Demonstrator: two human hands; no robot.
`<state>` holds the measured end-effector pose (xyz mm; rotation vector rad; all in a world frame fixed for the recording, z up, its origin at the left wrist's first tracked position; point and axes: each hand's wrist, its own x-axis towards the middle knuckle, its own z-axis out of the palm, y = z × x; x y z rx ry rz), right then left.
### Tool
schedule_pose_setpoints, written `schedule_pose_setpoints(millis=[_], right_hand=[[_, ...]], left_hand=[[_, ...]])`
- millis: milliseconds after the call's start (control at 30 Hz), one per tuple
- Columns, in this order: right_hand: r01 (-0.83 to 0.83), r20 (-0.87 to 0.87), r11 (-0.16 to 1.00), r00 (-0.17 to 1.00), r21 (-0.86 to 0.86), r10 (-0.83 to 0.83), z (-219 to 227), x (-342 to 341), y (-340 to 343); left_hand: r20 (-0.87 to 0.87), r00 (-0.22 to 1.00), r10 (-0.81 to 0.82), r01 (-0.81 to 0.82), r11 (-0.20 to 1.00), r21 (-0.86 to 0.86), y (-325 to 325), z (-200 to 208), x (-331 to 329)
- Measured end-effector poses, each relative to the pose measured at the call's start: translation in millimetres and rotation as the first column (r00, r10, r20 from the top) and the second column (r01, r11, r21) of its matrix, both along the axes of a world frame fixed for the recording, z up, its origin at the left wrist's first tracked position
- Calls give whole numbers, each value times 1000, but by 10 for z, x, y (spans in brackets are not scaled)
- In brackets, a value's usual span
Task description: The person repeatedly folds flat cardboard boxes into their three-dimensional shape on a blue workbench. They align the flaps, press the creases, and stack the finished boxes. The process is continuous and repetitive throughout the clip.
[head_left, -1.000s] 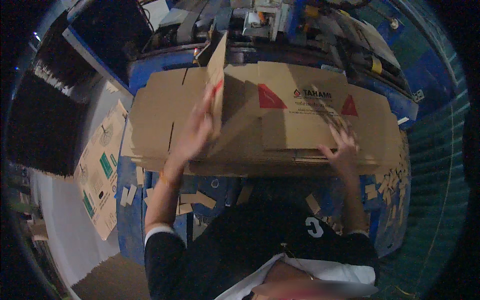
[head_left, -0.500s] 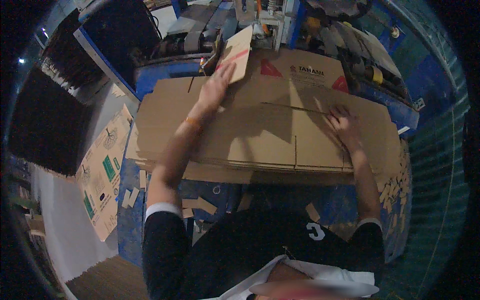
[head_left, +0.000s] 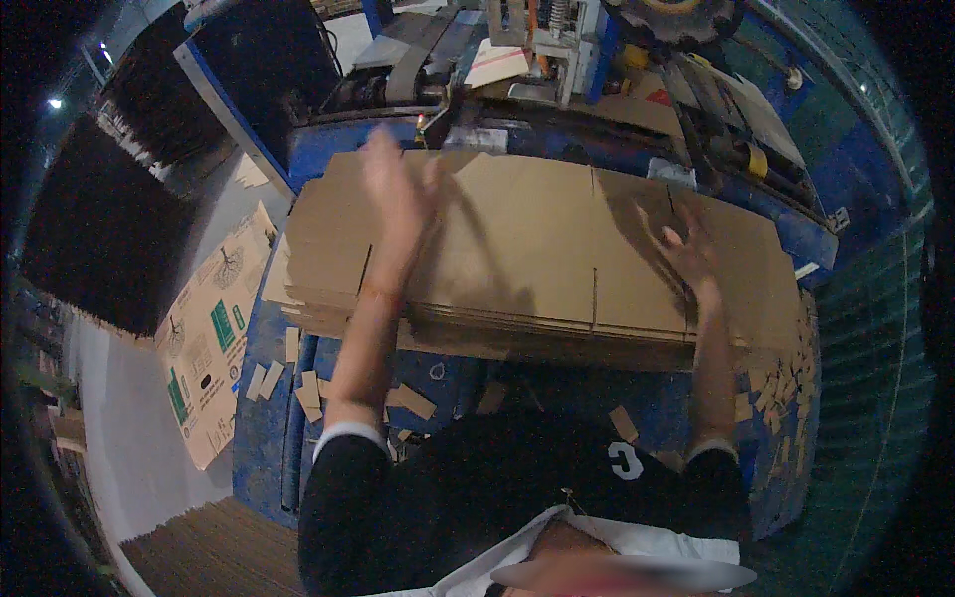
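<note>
A stack of flat brown cardboard box blanks [head_left: 517, 239] lies across the blue table in front of me. Over its left part hangs my left hand [head_left: 400, 194], blurred by motion; its thumb stands apart from the fingers and nothing is in it. My right hand [head_left: 688, 251] is at the right part of the top blank, fingers spread and empty; whether it touches the board I cannot tell. A cardboard piece with a red stripe [head_left: 497, 66] sits in the machine [head_left: 567, 50] beyond the stack, apart from both hands.
Rollers [head_left: 398, 88] and a blue machine frame [head_left: 368, 134] run along the far side. Small cardboard scraps [head_left: 781, 388] litter the blue table [head_left: 264, 428]. At left, a printed cardboard sheet [head_left: 211, 343] leans by dark stacks [head_left: 104, 229]; another stack [head_left: 214, 552] stands lower left.
My left hand has let go of the striped cardboard, which now lies farther into the machine, and has drawn left. The printed blank has slid off the stack into the machine. My right hand stays near its place.
</note>
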<state>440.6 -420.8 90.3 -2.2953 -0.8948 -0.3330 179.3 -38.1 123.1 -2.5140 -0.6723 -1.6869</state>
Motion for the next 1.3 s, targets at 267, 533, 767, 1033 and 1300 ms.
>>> schedule_pose_setpoints(millis=[267,533,767,1033,1300], right_hand=[[729,548,674,614,-117,-569,-573,-357,-1803],[597,-318,506,783,622,-534,-627,-211,-1857],[278,-49,365,849,888,-527,-422,-23,-1359],[-41,125,397,975,917,-186,733,-1023,-1286],[-326,429,884,783,-335,451,436,-2067,-746]], left_hand=[[-250,733,632,-619,469,-630,-96,-680,-1355],[20,909,417,-331,749,-574,14,-253,-1411],[774,551,312,658,408,-633,461,-164,-1437],[681,732,2,623,401,-671,-111,-80,-1764],[-4,968,-252,154,605,-781,-1011,120,-1612]])
